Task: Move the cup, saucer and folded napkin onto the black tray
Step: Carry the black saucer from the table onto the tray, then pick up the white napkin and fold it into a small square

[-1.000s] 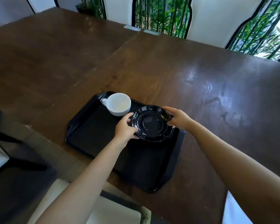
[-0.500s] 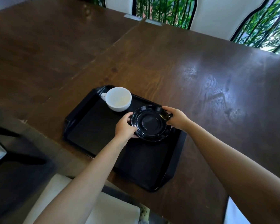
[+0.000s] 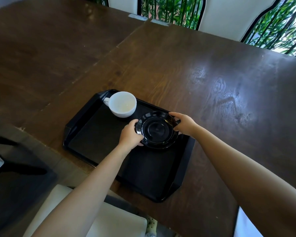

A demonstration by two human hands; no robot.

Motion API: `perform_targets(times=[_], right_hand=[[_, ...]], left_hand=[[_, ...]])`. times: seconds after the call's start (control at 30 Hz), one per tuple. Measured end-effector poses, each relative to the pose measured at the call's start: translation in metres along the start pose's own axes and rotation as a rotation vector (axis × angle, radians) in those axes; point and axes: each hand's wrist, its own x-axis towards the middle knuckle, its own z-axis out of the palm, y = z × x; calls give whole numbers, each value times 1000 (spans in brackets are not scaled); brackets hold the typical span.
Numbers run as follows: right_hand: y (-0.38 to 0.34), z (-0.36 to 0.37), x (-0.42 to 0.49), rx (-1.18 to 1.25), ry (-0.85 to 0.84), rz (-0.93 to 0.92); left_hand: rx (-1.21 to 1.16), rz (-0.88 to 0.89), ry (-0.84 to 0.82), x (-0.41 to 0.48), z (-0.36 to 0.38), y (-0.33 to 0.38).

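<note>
A black tray (image 3: 99,151) lies on the dark wooden table near its front edge. A white cup (image 3: 123,104) stands upright in the tray's far left corner, handle to the left. A glossy black saucer (image 3: 157,130) is over the tray's far right part. My left hand (image 3: 131,135) grips its left rim and my right hand (image 3: 184,124) grips its right rim. Whether the saucer rests on the tray or hovers just above it is unclear. No folded napkin is in view.
The wooden table (image 3: 212,79) stretches far and right. White chair backs (image 3: 229,16) stand at its far edge before a window with green plants. A white seat cushion (image 3: 120,224) lies below the near edge, and a dark chair (image 3: 10,159) is at the left.
The view has tilted down slightly, so tray and cup sit lower in the frame. Both hands keep their hold on the saucer in about the same place over the tray.
</note>
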Motion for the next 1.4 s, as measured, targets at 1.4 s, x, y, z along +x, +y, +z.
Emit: perform_targets(times=[1.4], right_hand=[[181, -184, -241, -111, 16, 355]], left_hand=[[894, 398, -459, -122, 231, 150]])
